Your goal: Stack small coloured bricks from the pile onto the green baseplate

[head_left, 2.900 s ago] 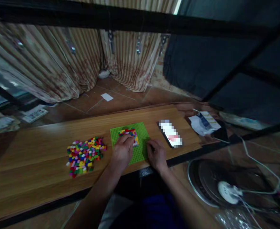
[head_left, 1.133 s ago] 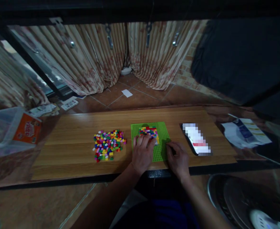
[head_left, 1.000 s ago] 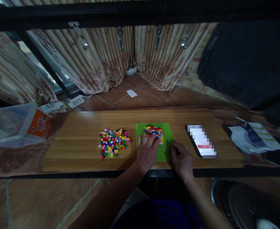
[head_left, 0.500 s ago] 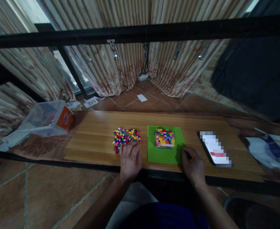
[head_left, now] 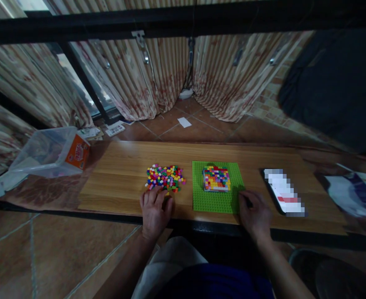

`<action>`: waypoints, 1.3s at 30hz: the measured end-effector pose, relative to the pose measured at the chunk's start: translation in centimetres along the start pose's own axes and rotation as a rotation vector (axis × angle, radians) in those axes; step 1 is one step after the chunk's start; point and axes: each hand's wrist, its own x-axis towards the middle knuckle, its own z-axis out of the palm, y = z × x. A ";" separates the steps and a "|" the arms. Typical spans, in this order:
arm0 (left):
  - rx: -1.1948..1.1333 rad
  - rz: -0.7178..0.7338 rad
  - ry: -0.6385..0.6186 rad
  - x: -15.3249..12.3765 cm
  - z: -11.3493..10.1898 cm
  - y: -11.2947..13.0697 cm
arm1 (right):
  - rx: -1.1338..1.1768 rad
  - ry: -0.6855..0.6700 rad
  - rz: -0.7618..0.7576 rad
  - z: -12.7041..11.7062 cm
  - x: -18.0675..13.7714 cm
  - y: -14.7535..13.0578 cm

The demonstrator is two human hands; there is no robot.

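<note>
A green baseplate [head_left: 215,202] lies on the wooden board [head_left: 120,166], with a square block of many-coloured small bricks [head_left: 216,179] built on its far half. Left of it sits a loose pile of coloured bricks [head_left: 165,177]. My left hand [head_left: 154,211] lies flat at the pile's near edge, fingers spread toward the bricks, with nothing visibly in it. My right hand [head_left: 256,214] rests at the baseplate's near right corner, fingers curled against its edge; I cannot see whether they hold a brick.
A phone [head_left: 283,196] lies right of the baseplate. Papers [head_left: 354,193] sit at the far right. A tipped clear plastic box with an orange label [head_left: 53,151] is at the left. A black frame bar [head_left: 183,20] crosses overhead; curtains hang behind.
My left hand left the brick block on the baseplate and moved left to the loose pile's near edge. My right hand stayed at the baseplate's corner. The camera view shifted.
</note>
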 end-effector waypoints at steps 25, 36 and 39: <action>-0.108 0.135 -0.003 0.4 -1.6 -0.2 | 0.016 -0.001 0.020 0.4 -0.1 0.0; -0.548 0.095 -0.132 3.2 0.3 6.9 | 0.045 -0.021 0.049 0.5 0.2 -0.7; -0.573 0.154 -0.166 4.5 0.5 8.6 | 0.040 -0.002 0.053 0.6 0.3 -0.7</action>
